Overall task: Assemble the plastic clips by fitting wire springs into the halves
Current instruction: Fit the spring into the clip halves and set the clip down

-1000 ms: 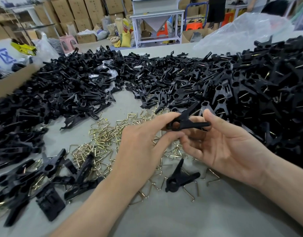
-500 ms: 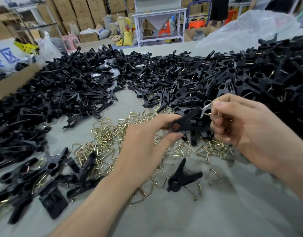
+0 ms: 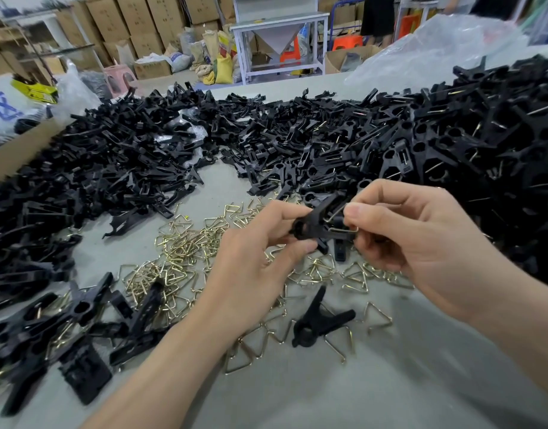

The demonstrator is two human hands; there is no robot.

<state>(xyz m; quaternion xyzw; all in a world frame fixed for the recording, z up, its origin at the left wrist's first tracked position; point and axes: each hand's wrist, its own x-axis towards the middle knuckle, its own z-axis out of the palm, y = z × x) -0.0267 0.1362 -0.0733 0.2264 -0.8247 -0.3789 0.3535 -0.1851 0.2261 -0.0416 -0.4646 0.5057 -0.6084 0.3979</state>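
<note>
Spring being seated in a clip, held above the grey table [image 3: 390,382]

Left hand [image 3: 254,267] pinches the clip [image 3: 316,230] at its round hinge end, thumb under, forefinger over. Right hand [image 3: 421,243] is curled, thumb and forefinger nipping a wire spring [image 3: 336,212] against the clip's splayed tails. The clip hangs in the air between both hands. Judgement: keep the hinge end pinned so the halves stay mated, hook one wire leg into its slot, then flex the other leg across. Stiff wire may slip or spring back, so press close to the bend. Materials: heaps of clip parts [image 3: 111,168], black moulded plastic, matte, with forked tails and round eyes; loose springs [image 3: 179,246], brassy, glinting, bent into open triangles; one joined clip [image 3: 316,323] lying on the table below the hands
</note>
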